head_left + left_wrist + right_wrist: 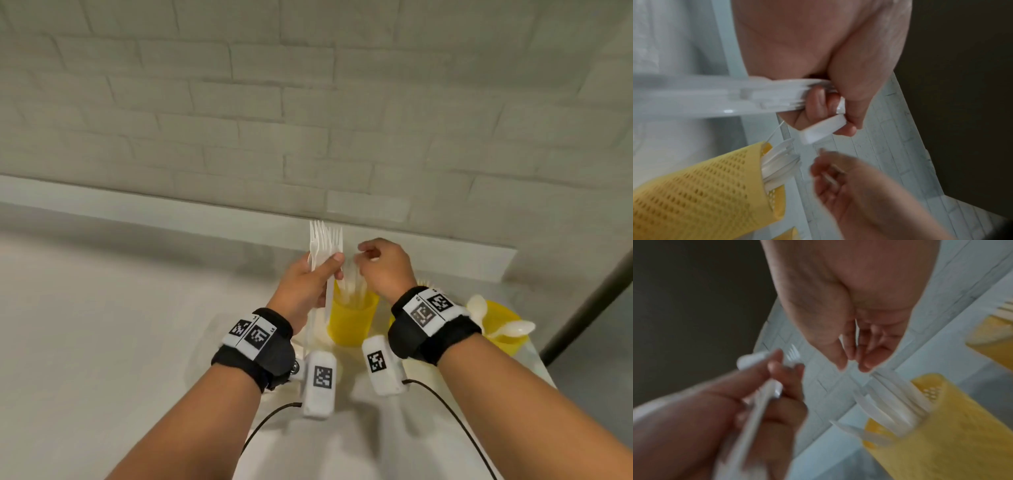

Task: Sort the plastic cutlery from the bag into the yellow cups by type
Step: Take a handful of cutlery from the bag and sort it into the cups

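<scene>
My left hand [308,279] grips a bunch of white plastic forks [325,240] by the necks, tines up, just left of a yellow cup [352,318]. The left wrist view shows the fork handles [766,97] fanned out from my curled fingers [818,105]. My right hand [383,267] hovers over that cup with fingers curled. It seems to pinch one thin white piece [830,178] whose type I cannot tell. Several white pieces [896,402] stand in the cup [951,426].
A second yellow cup [507,339] with white spoons [517,328] stands at the right, near the table's right edge. More cutlery tips [426,282] show behind my right wrist. The white table [102,342] meets a brick wall at the back. Wrist cables hang below.
</scene>
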Tool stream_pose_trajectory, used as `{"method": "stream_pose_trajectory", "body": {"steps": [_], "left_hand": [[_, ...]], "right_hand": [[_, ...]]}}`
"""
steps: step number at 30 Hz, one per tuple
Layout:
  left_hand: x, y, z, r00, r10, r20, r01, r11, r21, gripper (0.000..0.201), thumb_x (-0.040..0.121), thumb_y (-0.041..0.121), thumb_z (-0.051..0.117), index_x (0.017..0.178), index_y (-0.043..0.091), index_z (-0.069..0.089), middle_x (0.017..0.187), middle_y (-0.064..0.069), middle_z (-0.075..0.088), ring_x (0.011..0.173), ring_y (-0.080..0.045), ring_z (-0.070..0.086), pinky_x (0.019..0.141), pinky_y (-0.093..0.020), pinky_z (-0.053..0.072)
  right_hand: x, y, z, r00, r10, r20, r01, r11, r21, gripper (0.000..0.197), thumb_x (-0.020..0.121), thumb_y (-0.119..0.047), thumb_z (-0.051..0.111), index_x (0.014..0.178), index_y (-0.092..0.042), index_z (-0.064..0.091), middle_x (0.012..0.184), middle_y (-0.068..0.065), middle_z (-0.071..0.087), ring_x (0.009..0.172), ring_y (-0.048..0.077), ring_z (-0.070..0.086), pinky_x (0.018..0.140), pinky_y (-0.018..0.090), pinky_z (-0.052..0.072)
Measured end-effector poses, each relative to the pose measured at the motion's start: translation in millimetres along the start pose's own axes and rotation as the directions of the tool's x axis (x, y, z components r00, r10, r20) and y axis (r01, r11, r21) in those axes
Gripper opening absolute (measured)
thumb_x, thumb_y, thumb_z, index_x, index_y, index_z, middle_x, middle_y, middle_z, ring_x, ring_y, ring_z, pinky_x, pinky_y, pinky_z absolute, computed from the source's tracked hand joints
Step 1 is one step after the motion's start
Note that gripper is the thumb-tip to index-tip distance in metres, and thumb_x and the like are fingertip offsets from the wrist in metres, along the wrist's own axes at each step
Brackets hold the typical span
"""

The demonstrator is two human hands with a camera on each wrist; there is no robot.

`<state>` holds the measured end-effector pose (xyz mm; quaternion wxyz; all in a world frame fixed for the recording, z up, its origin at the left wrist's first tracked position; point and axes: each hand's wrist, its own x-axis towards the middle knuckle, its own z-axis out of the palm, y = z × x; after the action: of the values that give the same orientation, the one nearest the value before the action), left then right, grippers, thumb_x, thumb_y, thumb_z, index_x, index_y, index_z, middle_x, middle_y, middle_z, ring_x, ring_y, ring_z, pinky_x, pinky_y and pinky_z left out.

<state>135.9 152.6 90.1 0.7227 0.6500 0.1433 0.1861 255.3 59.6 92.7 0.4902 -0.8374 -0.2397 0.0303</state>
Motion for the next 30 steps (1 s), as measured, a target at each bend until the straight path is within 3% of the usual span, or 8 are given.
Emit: {"method": "stream_pose_trajectory", "body": {"steps": [2,4,7,10,15,22,25,30], "left_hand": [[1,-3,6,1.0,-0.016,0.003,0.016,1.0,-0.002,0.02,0.094,0.029,0.059,0.081,0.013,0.058,0.061,0.006,0.053,0.042,-0.003,0.048,0.041,-0.013,0.036],[3,-5,14,1.0,-0.015,0.016,0.014,1.0,0.017,0.016,0.091,0.028,0.065,0.093,0.013,0.064,0.067,0.005,0.054,0.048,-0.006,0.049,0.044,-0.016,0.036],[5,-5,28,0.998,-0.006,0.057,0.001,0.997,0.077,0.007,0.089,0.021,0.064,0.096,0.02,0.064,0.071,0.003,0.056,0.052,-0.007,0.042,0.048,-0.021,0.032],[6,-6,45,0.992,0.031,0.12,-0.048,0.988,0.144,0.018,0.088,0.009,0.06,0.104,0.018,0.062,0.059,0.015,0.055,0.044,0.002,0.045,0.043,-0.015,0.032],[6,-13,68,0.988,0.08,0.129,-0.102,0.981,0.168,0.025,0.086,0.006,0.063,0.11,0.011,0.061,0.07,0.006,0.054,0.043,0.005,0.047,0.041,-0.009,0.034],[7,-18,86,0.979,0.011,0.206,-0.049,0.982,0.182,0.012,0.085,0.018,0.068,0.096,0.015,0.065,0.063,0.007,0.058,0.042,-0.001,0.044,0.04,-0.016,0.032],[8,-18,90,0.974,-0.016,0.227,-0.024,0.985,0.171,0.014,0.085,0.031,0.068,0.09,0.017,0.066,0.065,0.0,0.061,0.043,-0.007,0.044,0.041,-0.018,0.03],[7,-21,99,0.967,-0.018,0.252,-0.016,0.992,0.128,0.015,0.087,0.029,0.065,0.079,0.018,0.062,0.061,-0.001,0.055,0.045,-0.014,0.039,0.041,-0.022,0.029]], "right_hand": [[-5,-20,-13,1.0,-0.002,0.025,-0.002,0.984,0.178,0.021,0.093,-0.032,0.054,0.098,-0.016,0.066,0.097,0.004,0.069,0.076,0.02,0.063,0.074,0.035,0.051],[-11,-35,-25,0.977,0.024,0.213,-0.067,0.978,0.198,0.045,0.089,-0.053,0.052,0.097,-0.012,0.068,0.091,0.004,0.069,0.068,0.015,0.059,0.063,0.027,0.044],[-24,-41,-37,0.941,-0.051,0.336,0.011,0.993,0.118,0.054,0.078,-0.054,0.068,0.084,0.0,0.069,0.076,0.015,0.07,0.06,0.013,0.059,0.056,0.019,0.044],[-25,-31,-43,0.965,-0.051,0.255,0.025,0.994,0.105,0.04,0.073,-0.042,0.077,0.057,-0.013,0.055,0.054,0.002,0.052,0.052,0.01,0.048,0.053,0.021,0.039],[-25,-19,-59,0.973,-0.032,0.227,0.007,0.994,0.113,0.029,0.082,-0.024,0.071,0.059,-0.014,0.057,0.046,-0.012,0.052,0.042,-0.001,0.046,0.048,0.015,0.036],[-25,-3,-84,0.988,-0.023,0.155,0.023,1.0,0.001,0.034,0.086,-0.029,0.064,0.058,-0.015,0.052,0.048,-0.006,0.045,0.046,0.008,0.041,0.052,0.023,0.035],[-23,2,-95,0.999,0.033,0.023,-0.036,0.991,0.126,0.033,0.087,-0.029,0.063,0.06,-0.014,0.054,0.044,-0.006,0.048,0.04,0.006,0.043,0.053,0.026,0.036],[-22,-1,-104,0.993,0.076,0.093,-0.095,0.972,0.217,0.026,0.084,-0.034,0.065,0.075,-0.01,0.058,0.063,0.009,0.05,0.044,0.011,0.042,0.046,0.023,0.035]]}}
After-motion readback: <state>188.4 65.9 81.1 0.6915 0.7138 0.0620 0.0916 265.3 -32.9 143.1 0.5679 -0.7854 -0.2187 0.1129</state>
